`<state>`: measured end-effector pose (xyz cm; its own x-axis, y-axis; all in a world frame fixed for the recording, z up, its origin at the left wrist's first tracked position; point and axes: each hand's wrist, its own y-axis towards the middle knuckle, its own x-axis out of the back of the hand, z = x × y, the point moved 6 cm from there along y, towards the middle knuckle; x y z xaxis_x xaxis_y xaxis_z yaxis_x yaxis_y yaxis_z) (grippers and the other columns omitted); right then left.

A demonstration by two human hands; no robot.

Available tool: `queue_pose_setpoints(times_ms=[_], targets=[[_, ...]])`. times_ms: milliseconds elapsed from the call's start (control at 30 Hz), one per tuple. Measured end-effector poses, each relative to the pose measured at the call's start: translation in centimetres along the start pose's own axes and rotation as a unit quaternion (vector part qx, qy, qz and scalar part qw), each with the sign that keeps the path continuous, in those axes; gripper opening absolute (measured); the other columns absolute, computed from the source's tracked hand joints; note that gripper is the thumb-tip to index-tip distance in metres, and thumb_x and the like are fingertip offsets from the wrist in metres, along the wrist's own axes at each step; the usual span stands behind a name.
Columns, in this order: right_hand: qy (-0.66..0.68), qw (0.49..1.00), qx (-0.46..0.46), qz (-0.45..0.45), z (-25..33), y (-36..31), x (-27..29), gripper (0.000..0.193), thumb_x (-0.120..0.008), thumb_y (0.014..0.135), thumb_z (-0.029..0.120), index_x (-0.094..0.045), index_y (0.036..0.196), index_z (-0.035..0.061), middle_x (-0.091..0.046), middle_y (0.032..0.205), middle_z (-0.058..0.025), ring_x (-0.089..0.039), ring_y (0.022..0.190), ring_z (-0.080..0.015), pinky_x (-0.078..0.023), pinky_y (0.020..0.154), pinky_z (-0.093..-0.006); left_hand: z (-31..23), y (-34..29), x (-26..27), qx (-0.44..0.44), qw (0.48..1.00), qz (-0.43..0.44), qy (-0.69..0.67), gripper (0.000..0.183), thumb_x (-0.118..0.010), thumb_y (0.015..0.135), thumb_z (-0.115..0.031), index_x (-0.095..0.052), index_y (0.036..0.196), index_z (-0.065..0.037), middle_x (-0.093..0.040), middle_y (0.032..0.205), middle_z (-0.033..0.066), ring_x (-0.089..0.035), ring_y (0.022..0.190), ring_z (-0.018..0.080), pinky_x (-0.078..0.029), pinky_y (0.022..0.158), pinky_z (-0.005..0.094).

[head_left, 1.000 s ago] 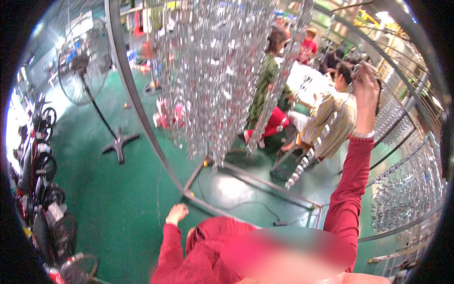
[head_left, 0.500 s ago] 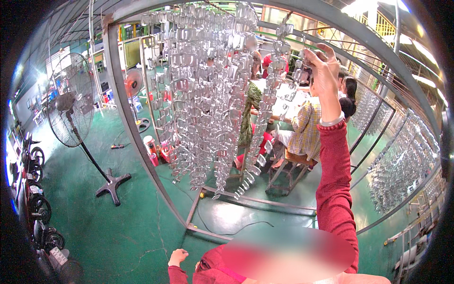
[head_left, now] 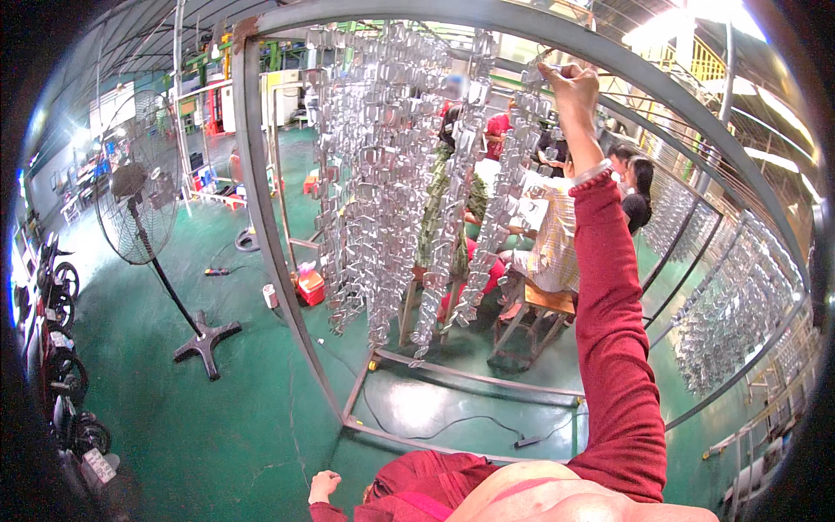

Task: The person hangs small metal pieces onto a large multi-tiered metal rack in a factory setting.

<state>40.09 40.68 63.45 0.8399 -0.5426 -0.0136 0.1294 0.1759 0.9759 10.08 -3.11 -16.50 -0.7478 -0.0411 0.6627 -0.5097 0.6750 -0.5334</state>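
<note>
My right hand [head_left: 574, 85] is raised high at the frame's top bar. Its fingers are pinched together at the upper end of a hanging strand of shiny metal pieces [head_left: 513, 143]. Several more strands of metal pieces [head_left: 374, 174] hang close together to the left, inside a grey metal frame [head_left: 252, 139]. Low at the bottom, my left hand [head_left: 324, 485] is held near my body with its fingers curled in, and I see nothing in it.
A standing fan [head_left: 130, 187] is at the left, with motorbikes [head_left: 74, 374] beyond it. Behind the strands, people sit near a wooden stool [head_left: 544, 300]. More hanging strands [head_left: 731, 304] are at the right. A cable [head_left: 452, 426] crosses the green floor [head_left: 217, 435].
My right hand has moved left and slightly up, and its spread fingers have closed at a strand's top. The strands and frame now appear farther right. My left hand stays low.
</note>
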Motion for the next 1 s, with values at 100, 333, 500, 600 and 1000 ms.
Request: queue_pose_setpoints(times_ms=[100,333,500,600,1000], targets=[[-0.017,1.000,-0.006,-0.014,-0.8,0.9,-0.5,0.036,-0.077,0.061,0.026,-0.055,0.056,-0.0025,-0.052,0.053,-0.0107,-0.048,0.051,-0.0192,-0.039,0.054,-0.0331,0.0,-0.4,-0.3,0.000,1.000,0.003,0.002,0.025,-0.064,0.071,-0.027,-0.068,0.093,-0.015,-0.063,0.096,0.0120,-0.059,0.095,0.0259,-0.046,0.084,0.0356],[-0.045,0.996,-0.072,-0.026,-2.5,1.2,-1.7,0.035,-0.071,0.065,0.024,-0.055,0.072,-0.0058,-0.058,0.073,-0.0203,-0.057,0.073,-0.0305,-0.043,0.071,-0.0387,1.3,1.0,-2.0,-0.017,1.000,0.009,-0.022,0.027,-0.064,0.070,-0.027,-0.067,0.094,-0.014,-0.063,0.096,0.0121,-0.060,0.093,0.0269,-0.046,0.083,0.0357],[-0.023,0.998,-0.032,-0.051,-1.3,-0.1,-1.2,0.035,-0.069,0.068,0.016,-0.051,0.087,-0.0072,-0.055,0.064,-0.0146,-0.056,0.064,-0.0292,-0.043,0.068,-0.0405,1.2,1.1,-1.6,-0.012,0.999,0.000,-0.034,0.026,-0.064,0.071,-0.027,-0.067,0.093,-0.013,-0.064,0.096,0.0119,-0.060,0.093,0.0266,-0.046,0.082,0.0357],[-0.022,0.997,-0.013,-0.075,-1.1,-0.4,-1.0,0.045,-0.071,0.068,0.014,-0.049,0.104,-0.0029,-0.051,0.059,-0.0069,-0.050,0.056,-0.0199,-0.041,0.059,-0.0344,0.5,0.8,-0.9,-0.018,1.000,-0.002,-0.008,0.025,-0.065,0.072,-0.026,-0.067,0.093,-0.013,-0.064,0.095,0.0119,-0.060,0.093,0.0262,-0.046,0.081,0.0354],[0.063,0.992,0.030,-0.104,-3.5,-1.0,2.3,0.044,-0.068,0.075,0.032,-0.051,0.103,0.0017,-0.052,0.066,-0.0027,-0.049,0.060,-0.0116,-0.040,0.056,-0.0263,1.5,2.2,-2.2,0.024,0.999,0.021,-0.030,0.027,-0.064,0.071,-0.029,-0.067,0.093,-0.014,-0.064,0.093,0.0121,-0.060,0.092,0.0271,-0.046,0.082,0.0363]])
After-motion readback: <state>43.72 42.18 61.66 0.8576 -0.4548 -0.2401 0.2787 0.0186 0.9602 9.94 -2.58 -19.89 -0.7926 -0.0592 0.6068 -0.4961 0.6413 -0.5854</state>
